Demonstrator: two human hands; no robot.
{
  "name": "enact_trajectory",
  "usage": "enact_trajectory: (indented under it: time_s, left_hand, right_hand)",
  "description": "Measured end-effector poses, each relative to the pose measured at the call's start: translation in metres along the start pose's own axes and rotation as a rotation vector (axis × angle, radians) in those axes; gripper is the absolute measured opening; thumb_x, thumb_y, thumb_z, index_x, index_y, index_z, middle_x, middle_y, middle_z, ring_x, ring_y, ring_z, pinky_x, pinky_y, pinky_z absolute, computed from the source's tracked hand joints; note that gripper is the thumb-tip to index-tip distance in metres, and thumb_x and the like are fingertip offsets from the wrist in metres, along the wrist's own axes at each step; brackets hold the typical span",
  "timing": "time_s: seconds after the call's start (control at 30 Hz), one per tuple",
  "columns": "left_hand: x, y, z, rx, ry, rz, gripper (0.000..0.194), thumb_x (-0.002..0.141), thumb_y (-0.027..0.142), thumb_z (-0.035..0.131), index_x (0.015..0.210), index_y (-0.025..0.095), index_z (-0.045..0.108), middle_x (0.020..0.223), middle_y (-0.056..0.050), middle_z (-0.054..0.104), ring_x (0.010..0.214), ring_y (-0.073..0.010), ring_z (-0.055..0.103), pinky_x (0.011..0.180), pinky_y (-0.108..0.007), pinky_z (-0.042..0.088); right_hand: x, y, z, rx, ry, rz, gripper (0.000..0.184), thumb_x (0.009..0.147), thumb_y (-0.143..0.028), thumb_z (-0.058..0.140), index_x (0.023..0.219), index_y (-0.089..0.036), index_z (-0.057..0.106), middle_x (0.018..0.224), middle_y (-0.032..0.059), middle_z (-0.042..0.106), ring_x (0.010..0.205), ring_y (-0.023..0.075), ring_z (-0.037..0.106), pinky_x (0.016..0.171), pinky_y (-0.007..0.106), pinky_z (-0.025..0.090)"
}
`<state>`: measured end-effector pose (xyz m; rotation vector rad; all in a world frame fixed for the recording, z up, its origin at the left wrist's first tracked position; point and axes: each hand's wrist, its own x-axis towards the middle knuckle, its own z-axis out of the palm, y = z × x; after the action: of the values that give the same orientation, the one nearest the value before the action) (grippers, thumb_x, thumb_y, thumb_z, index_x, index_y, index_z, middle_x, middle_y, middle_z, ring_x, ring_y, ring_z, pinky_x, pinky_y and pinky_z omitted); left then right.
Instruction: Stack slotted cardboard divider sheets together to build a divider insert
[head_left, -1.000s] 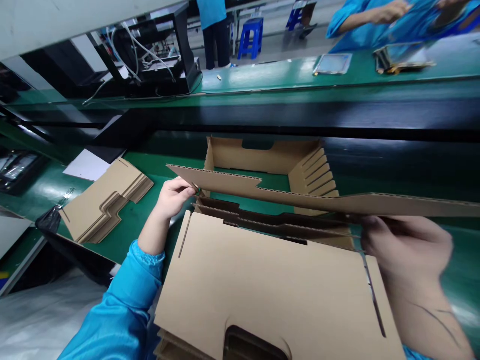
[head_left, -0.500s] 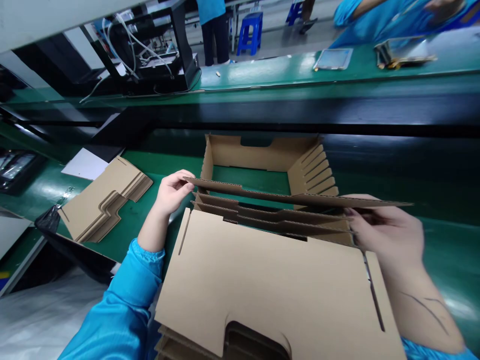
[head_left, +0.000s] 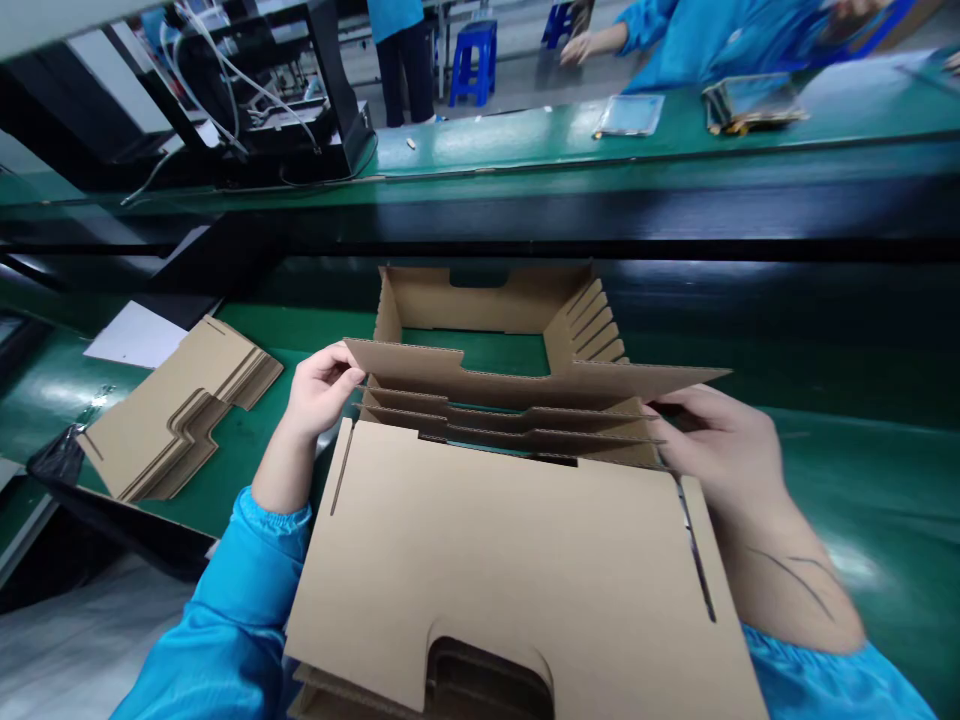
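Observation:
A notched cardboard divider (head_left: 525,382) spans between both hands, tilted across the slotted cardboard frame (head_left: 480,305). My left hand (head_left: 321,390) pinches its left end between thumb and fingers. At its right end, my right hand (head_left: 716,440) is closed on the same divider, with the fingertips partly hidden behind it. Just nearer, several dividers (head_left: 487,425) sit crosswise in the frame's slots. A broad cardboard panel (head_left: 510,540) with a cut-out and long slits covers the near part, and more cardboard layers show below it.
On the green bench to the left lies a stack of cut cardboard dividers (head_left: 180,410) beside a white sheet (head_left: 135,333). A raised green shelf (head_left: 480,150) runs along the back, with a black machine (head_left: 330,100) on it. A co-worker's blue sleeve (head_left: 690,45) shows beyond.
The divider between my hands has tipped, so more of its face and its notch now show. The whole scene has shifted left in view. A co-worker's hand has appeared at the back.

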<state>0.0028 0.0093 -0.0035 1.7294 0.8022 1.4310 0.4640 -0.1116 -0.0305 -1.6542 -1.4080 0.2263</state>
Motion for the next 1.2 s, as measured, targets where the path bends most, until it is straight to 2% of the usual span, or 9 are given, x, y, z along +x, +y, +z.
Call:
enact_trajectory:
  time_s: [0.27,0.4,0.5,0.6,0.8,0.93,1.03,1.13,1.2]
  left_hand:
    - [0.001,-0.002,-0.004,0.028,-0.032,0.02,0.039,0.091,0.057,0.098,0.088,0.021,0.083,0.088,-0.008,0.08,0.082,-0.0209,0.075,0.077,-0.033,0.063]
    - [0.0,-0.005,-0.003,-0.006,-0.021,0.013,0.035,0.093,0.053,0.098,0.093,0.021,0.084,0.093,-0.008,0.083,0.085,-0.0204,0.078,0.079,-0.032,0.064]
    - [-0.001,-0.004,-0.003,-0.023,-0.002,-0.006,0.037,0.091,0.054,0.099,0.093,0.022,0.082,0.093,-0.007,0.083,0.084,-0.02,0.077,0.08,-0.031,0.065]
    - [-0.001,-0.002,-0.006,-0.001,-0.033,-0.055,0.038,0.089,0.054,0.1,0.092,0.021,0.081,0.096,-0.008,0.083,0.087,-0.0225,0.078,0.083,-0.035,0.067]
    - [0.001,0.008,-0.013,0.178,-0.211,-0.134,0.044,0.087,0.06,0.099,0.09,0.02,0.079,0.104,-0.014,0.084,0.107,-0.0323,0.08,0.099,-0.046,0.068]
    - [0.001,0.01,-0.006,0.139,-0.129,-0.146,0.051,0.086,0.067,0.096,0.09,0.021,0.077,0.102,-0.013,0.083,0.106,-0.0315,0.08,0.098,-0.045,0.067]
    - [0.0,0.004,0.0,0.09,-0.05,-0.13,0.051,0.083,0.066,0.099,0.084,0.021,0.075,0.094,-0.01,0.081,0.096,-0.0275,0.078,0.091,-0.04,0.066]
    - [-0.001,-0.005,0.0,0.075,0.017,-0.117,0.052,0.081,0.064,0.102,0.083,0.02,0.076,0.087,-0.008,0.078,0.084,-0.0225,0.074,0.081,-0.033,0.063]
    - [-0.001,-0.009,-0.004,0.087,-0.004,-0.118,0.049,0.086,0.065,0.098,0.088,0.02,0.079,0.089,-0.008,0.078,0.083,-0.0213,0.073,0.078,-0.031,0.061]
  right_hand:
    - [-0.004,-0.006,0.008,0.087,0.159,-0.031,0.045,0.078,-0.064,0.088,0.074,-0.02,0.084,0.08,0.0093,0.075,0.07,0.0179,0.068,0.063,0.028,0.055]
    - [-0.005,-0.013,0.011,0.194,0.209,-0.124,0.031,0.083,-0.048,0.089,0.071,-0.02,0.082,0.077,0.0074,0.072,0.068,0.0162,0.066,0.061,0.027,0.053]
    - [-0.008,-0.014,0.018,0.284,0.277,-0.168,0.022,0.084,-0.036,0.09,0.074,-0.019,0.08,0.079,0.0057,0.073,0.069,0.0137,0.066,0.063,0.024,0.053]
    - [-0.011,-0.01,0.024,0.25,0.289,-0.141,0.022,0.085,-0.037,0.09,0.08,-0.018,0.081,0.087,0.0062,0.077,0.073,0.012,0.068,0.063,0.021,0.05]
    - [-0.005,0.0,0.013,0.182,0.163,-0.18,0.028,0.092,-0.044,0.084,0.083,-0.018,0.079,0.088,0.007,0.076,0.074,0.0131,0.071,0.065,0.019,0.055]
    - [-0.003,0.009,0.004,0.073,0.044,-0.227,0.032,0.097,-0.052,0.083,0.095,-0.02,0.083,0.088,0.0072,0.075,0.072,0.015,0.071,0.06,0.02,0.056]
    - [-0.002,0.012,0.003,0.102,-0.015,-0.22,0.035,0.103,-0.053,0.077,0.105,-0.019,0.084,0.098,0.0106,0.08,0.082,0.0186,0.077,0.071,0.026,0.061]
    - [0.001,0.011,0.0,0.052,-0.112,-0.279,0.038,0.104,-0.052,0.071,0.096,-0.017,0.082,0.1,0.0125,0.08,0.089,0.0217,0.078,0.079,0.031,0.062]
    - [0.005,0.009,-0.002,0.025,-0.213,-0.27,0.041,0.103,-0.056,0.072,0.095,-0.017,0.082,0.103,0.0132,0.081,0.09,0.0234,0.077,0.08,0.034,0.063]
